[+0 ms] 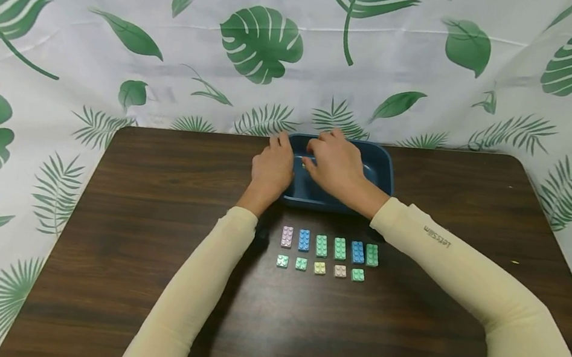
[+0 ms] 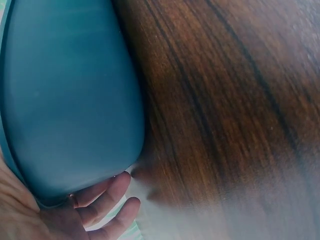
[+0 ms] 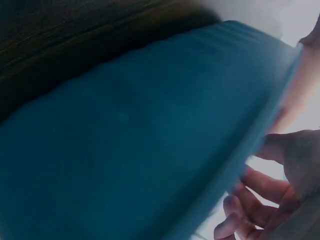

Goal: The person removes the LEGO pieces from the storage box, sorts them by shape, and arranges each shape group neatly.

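A dark blue plastic bin (image 1: pixel 310 203) stands at the far side of the table. My left hand (image 1: pixel 273 167) holds its left end, and in the left wrist view the fingers (image 2: pixel 107 200) lie against the outer wall. My right hand (image 1: pixel 337 160) reaches over the bin with bent fingers. A small yellow piece (image 1: pixel 304 163) shows by its thumb in the head view; whether the fingers pinch it I cannot tell. In the right wrist view the bin's wall (image 3: pixel 140 125) partly hides the right fingers (image 3: pixel 260 200).
In front of the bin, toy building bricks lie in two rows. Longer ones, such as a lilac brick (image 1: pixel 286 237) and a blue brick (image 1: pixel 304 240), form the back row. Small square ones, including a yellow brick (image 1: pixel 320 268), form the front row. A leaf-patterned cloth (image 1: pixel 179 78) hangs behind the table.
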A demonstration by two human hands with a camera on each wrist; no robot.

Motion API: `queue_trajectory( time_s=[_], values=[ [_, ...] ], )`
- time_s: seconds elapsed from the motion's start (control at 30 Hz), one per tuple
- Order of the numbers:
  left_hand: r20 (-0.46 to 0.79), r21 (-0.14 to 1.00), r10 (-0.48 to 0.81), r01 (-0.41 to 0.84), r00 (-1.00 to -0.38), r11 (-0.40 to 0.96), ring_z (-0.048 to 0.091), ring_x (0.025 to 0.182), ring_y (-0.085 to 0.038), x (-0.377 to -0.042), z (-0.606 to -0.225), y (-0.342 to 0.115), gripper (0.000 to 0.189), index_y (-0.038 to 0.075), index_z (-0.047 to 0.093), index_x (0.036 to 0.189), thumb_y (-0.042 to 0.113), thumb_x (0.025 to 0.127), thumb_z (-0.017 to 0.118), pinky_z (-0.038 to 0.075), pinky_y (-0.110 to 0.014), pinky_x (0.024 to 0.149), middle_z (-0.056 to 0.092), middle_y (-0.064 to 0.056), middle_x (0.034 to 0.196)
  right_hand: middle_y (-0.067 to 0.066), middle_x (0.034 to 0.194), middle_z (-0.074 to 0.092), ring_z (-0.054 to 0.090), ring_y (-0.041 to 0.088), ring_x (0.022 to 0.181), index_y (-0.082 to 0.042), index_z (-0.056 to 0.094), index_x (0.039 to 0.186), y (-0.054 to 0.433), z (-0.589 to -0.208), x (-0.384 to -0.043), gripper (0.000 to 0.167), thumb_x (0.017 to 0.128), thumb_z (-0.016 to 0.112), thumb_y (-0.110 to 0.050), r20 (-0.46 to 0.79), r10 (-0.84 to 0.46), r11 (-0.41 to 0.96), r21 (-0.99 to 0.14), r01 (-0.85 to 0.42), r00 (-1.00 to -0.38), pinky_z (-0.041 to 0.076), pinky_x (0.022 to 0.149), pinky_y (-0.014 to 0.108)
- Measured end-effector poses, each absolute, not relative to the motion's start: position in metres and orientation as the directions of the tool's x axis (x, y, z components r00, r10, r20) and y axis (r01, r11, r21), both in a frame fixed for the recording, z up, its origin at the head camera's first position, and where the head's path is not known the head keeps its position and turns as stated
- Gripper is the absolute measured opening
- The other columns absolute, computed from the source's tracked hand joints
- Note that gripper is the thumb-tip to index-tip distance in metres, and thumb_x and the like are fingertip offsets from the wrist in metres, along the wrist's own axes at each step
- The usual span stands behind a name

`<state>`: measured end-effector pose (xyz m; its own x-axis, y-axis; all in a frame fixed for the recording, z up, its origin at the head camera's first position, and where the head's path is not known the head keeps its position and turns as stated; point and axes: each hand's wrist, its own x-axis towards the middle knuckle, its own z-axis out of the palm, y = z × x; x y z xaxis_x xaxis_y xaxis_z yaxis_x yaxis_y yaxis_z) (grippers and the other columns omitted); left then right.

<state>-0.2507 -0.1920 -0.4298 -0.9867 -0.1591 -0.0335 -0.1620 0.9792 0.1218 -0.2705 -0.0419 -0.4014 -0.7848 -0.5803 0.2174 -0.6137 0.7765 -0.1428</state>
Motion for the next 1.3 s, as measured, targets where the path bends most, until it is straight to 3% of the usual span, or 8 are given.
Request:
queue_trajectory(
  time_s=[0.17, 0.47, 0.77, 1.1, 1.3],
  values=[
    [-0.029, 0.116, -0.171, -0.174, -0.985, 0.978, 0.07, 0.102, -0.029, -0.251, -0.431, -0.189, 0.061, 0.003, 0.034, 0.146, 0.031, 0.103, 0.067, 0.062, -0.047, 0.08, 0.054, -0.017, 0.133, 0.011, 0.116, 0.071, 0.062, 0.031, 0.11, -0.012, 0.077, 0.116, -0.045, -0.414, -0.277, 0.026, 0.102, 0.072, -0.034, 0.165, -0.578, 0.799, -0.087, -0.595, -0.799, 0.061, 0.073, 0.043],
    [-0.049, 0.122, -0.155, -0.16, -0.987, 0.98, 0.069, 0.106, -0.029, -0.249, -0.433, -0.183, 0.067, 0.002, 0.031, 0.15, 0.031, 0.103, 0.068, 0.062, -0.047, 0.083, 0.052, -0.019, 0.137, 0.013, 0.105, 0.073, 0.059, 0.031, 0.093, -0.01, 0.079, 0.105, -0.044, -0.43, -0.276, 0.021, 0.103, 0.07, -0.029, 0.166, -0.569, 0.813, -0.029, -0.581, -0.805, 0.056, 0.068, 0.045],
    [-0.027, 0.109, -0.156, -0.158, -0.987, 0.981, 0.069, 0.1, -0.028, -0.25, -0.43, -0.183, 0.062, 0.003, 0.034, 0.145, 0.032, 0.103, 0.067, 0.062, -0.045, 0.08, 0.054, -0.017, 0.131, 0.011, 0.103, 0.072, 0.058, 0.03, 0.091, -0.011, 0.079, 0.101, -0.045, -0.432, -0.28, 0.023, 0.106, 0.065, -0.029, 0.155, -0.565, 0.821, 0.002, -0.571, -0.811, 0.053, 0.07, 0.043],
    [-0.02, 0.12, -0.161, -0.163, -0.987, 0.979, 0.07, 0.1, -0.029, -0.252, -0.43, -0.186, 0.061, 0.003, 0.034, 0.144, 0.031, 0.102, 0.068, 0.062, -0.047, 0.079, 0.054, -0.017, 0.129, 0.01, 0.111, 0.073, 0.063, 0.029, 0.101, -0.012, 0.077, 0.113, -0.029, -0.409, -0.269, 0.024, 0.104, 0.068, -0.032, 0.19, -0.587, 0.804, 0.027, -0.594, -0.787, 0.057, 0.075, 0.043],
    [-0.025, 0.125, -0.17, -0.172, -0.985, 0.977, 0.07, 0.102, -0.029, -0.25, -0.43, -0.19, 0.063, 0.003, 0.034, 0.144, 0.03, 0.101, 0.07, 0.062, -0.048, 0.08, 0.054, -0.017, 0.131, 0.009, 0.105, 0.074, 0.063, 0.028, 0.095, -0.012, 0.078, 0.108, -0.006, -0.395, -0.247, 0.021, 0.102, 0.071, -0.032, 0.301, -0.618, 0.763, 0.01, -0.646, -0.726, 0.056, 0.071, 0.04]
  ],
)
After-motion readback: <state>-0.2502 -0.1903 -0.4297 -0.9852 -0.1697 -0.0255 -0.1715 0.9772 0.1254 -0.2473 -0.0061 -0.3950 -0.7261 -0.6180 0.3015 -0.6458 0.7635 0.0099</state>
